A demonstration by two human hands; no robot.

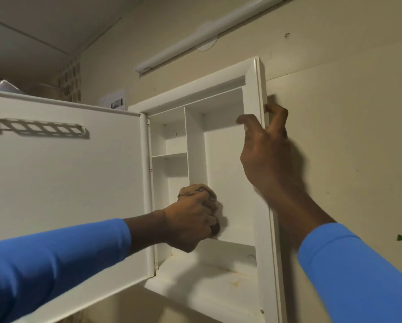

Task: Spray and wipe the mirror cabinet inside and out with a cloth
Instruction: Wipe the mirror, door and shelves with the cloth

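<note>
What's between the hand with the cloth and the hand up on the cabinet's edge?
In the head view, only the bare white back wall of the cabinet's tall compartment lies between the left hand, bunching the cloth, and the right hand.

Cloth (201, 194) inside cabinet (253, 73), door (67, 171) leftward

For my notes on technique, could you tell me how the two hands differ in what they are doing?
The left hand is fisted around a brown cloth inside the cabinet; the right hand holds nothing and grips the cabinet's right edge. The left sits low, the right high. Both wear blue sleeves.
</note>
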